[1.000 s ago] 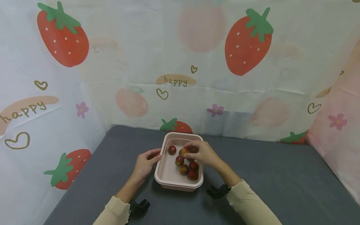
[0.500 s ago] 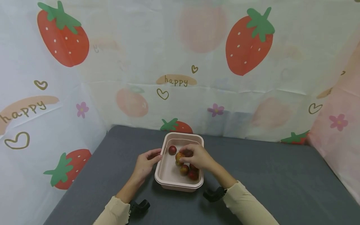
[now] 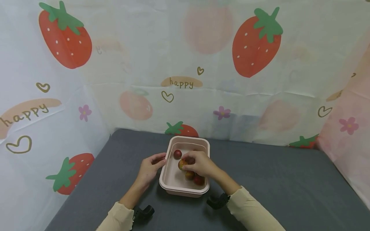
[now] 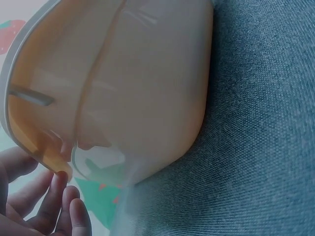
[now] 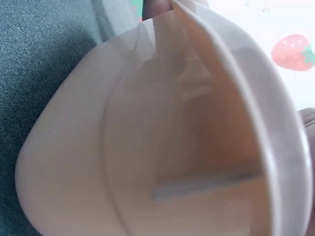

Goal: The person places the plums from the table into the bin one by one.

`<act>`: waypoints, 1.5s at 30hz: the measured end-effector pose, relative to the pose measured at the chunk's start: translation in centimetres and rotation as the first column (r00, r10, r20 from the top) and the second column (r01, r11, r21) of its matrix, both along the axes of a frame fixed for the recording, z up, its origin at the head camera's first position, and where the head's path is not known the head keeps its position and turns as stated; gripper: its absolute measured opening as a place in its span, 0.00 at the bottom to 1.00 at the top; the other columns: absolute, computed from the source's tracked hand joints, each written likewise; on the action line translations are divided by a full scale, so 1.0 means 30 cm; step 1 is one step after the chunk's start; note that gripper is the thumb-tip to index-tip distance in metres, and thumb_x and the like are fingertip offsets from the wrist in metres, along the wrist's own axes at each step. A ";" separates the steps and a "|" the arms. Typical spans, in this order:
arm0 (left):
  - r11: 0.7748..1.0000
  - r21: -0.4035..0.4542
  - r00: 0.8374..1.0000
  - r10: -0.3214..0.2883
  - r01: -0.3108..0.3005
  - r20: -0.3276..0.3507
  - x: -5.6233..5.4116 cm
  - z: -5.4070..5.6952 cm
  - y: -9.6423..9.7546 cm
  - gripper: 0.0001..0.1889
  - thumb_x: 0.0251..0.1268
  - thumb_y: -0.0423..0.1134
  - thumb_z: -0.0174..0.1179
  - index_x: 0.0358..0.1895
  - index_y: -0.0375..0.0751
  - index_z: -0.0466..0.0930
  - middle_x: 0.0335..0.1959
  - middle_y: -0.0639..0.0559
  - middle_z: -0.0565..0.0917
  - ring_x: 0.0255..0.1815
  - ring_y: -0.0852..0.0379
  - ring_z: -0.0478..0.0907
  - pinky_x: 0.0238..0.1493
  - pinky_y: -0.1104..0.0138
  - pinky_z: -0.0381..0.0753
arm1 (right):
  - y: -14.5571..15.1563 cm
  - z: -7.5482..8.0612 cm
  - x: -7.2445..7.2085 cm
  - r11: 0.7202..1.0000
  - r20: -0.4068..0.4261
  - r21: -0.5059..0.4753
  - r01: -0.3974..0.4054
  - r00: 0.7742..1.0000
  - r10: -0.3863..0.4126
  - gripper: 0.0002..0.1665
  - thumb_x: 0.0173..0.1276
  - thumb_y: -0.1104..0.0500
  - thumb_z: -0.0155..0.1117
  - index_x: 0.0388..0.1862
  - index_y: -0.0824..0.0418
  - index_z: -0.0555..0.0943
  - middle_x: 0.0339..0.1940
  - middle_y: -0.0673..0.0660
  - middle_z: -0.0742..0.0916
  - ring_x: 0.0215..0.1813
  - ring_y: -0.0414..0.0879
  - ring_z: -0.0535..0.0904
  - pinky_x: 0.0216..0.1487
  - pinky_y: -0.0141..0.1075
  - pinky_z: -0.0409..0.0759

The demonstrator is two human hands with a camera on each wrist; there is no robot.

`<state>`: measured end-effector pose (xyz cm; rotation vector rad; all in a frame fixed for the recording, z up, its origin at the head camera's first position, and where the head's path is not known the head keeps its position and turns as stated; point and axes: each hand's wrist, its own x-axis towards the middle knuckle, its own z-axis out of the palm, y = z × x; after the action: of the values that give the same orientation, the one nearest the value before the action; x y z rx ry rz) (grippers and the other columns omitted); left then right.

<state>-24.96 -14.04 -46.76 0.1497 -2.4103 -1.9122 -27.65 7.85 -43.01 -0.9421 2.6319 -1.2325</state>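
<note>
A pale pink plastic box (image 3: 166, 179) stands on the dark cloth, with several red and yellow plums in it. My left hand (image 3: 149, 166) holds the box's left rim, its thumb and fingertips at the edge; the left wrist view shows these fingers (image 4: 51, 201) curled by the rim's corner. Inside the box, my right hand (image 3: 200, 163) pinches a yellow-red plum (image 3: 182, 165) between thumb and fingers. A dark red plum (image 3: 177, 154) lies farther back, and two more, one brownish (image 3: 189, 175) and one red (image 3: 198, 179), lie toward the front. The right hand partly hides other plums.
Grey-blue cloth (image 3: 274, 179) covers the table around the box. Behind it hangs a white curtain (image 3: 138, 57) printed with strawberries, hearts and flowers. The right wrist view is mostly filled by the box's outer wall (image 5: 142, 132).
My right hand has moved left and slightly toward the front inside the box, carrying the yellow-red plum with it. The left hand and the box have stayed nearly still.
</note>
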 end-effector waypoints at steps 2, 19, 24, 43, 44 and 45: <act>1.000 -0.002 1.000 -0.002 0.002 -0.003 0.000 0.004 0.000 0.18 0.66 0.37 0.62 0.58 0.38 0.80 0.53 0.41 0.84 0.53 0.52 0.79 0.58 0.57 0.77 | -0.001 -0.004 -0.005 1.000 -0.004 0.011 -0.002 1.000 0.002 0.16 0.59 0.59 0.73 0.45 0.62 0.85 0.38 0.56 0.89 0.39 0.41 0.84 0.42 0.26 0.80; 1.000 0.017 1.000 -0.011 0.011 -0.007 -0.001 0.009 0.006 0.18 0.66 0.36 0.62 0.58 0.37 0.80 0.52 0.41 0.84 0.54 0.51 0.79 0.58 0.57 0.78 | -0.016 -0.002 -0.003 0.993 -0.079 0.120 -0.016 0.997 0.025 0.16 0.60 0.58 0.72 0.45 0.63 0.85 0.37 0.54 0.89 0.40 0.43 0.85 0.43 0.29 0.81; 1.000 0.014 1.000 -0.013 0.013 0.001 -0.005 0.014 0.005 0.18 0.66 0.37 0.62 0.58 0.37 0.80 0.53 0.41 0.84 0.55 0.50 0.78 0.60 0.55 0.77 | -0.019 -0.007 -0.001 0.991 -0.100 0.132 -0.023 0.994 0.036 0.14 0.60 0.61 0.71 0.44 0.65 0.84 0.32 0.52 0.87 0.35 0.41 0.82 0.38 0.28 0.79; 1.000 0.000 1.000 -0.004 0.004 -0.010 0.003 0.003 -0.001 0.18 0.65 0.36 0.62 0.58 0.36 0.80 0.52 0.40 0.84 0.54 0.49 0.79 0.59 0.55 0.78 | 0.039 0.037 0.025 0.997 -0.067 -0.067 0.042 0.997 -0.046 0.11 0.65 0.58 0.67 0.44 0.61 0.86 0.40 0.54 0.88 0.41 0.42 0.83 0.45 0.32 0.81; 1.000 0.001 1.000 -0.004 0.004 -0.009 0.003 0.002 -0.002 0.18 0.65 0.36 0.62 0.58 0.36 0.80 0.52 0.40 0.84 0.54 0.49 0.79 0.58 0.55 0.78 | 0.049 0.040 0.026 0.996 -0.066 -0.078 0.050 0.996 -0.055 0.11 0.65 0.59 0.67 0.45 0.61 0.86 0.40 0.54 0.88 0.41 0.42 0.83 0.45 0.31 0.81; 1.000 0.005 1.000 -0.002 0.002 -0.003 0.003 0.001 -0.002 0.18 0.65 0.36 0.62 0.58 0.37 0.80 0.52 0.40 0.84 0.54 0.50 0.79 0.58 0.56 0.78 | 0.058 0.043 0.028 0.995 -0.067 -0.086 0.058 0.996 -0.064 0.11 0.65 0.59 0.67 0.45 0.62 0.86 0.40 0.55 0.88 0.40 0.42 0.83 0.45 0.32 0.81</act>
<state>-24.86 -14.10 -46.74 0.1446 -2.4044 -1.9180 -26.81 9.59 -41.71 -0.9398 2.7006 -1.3578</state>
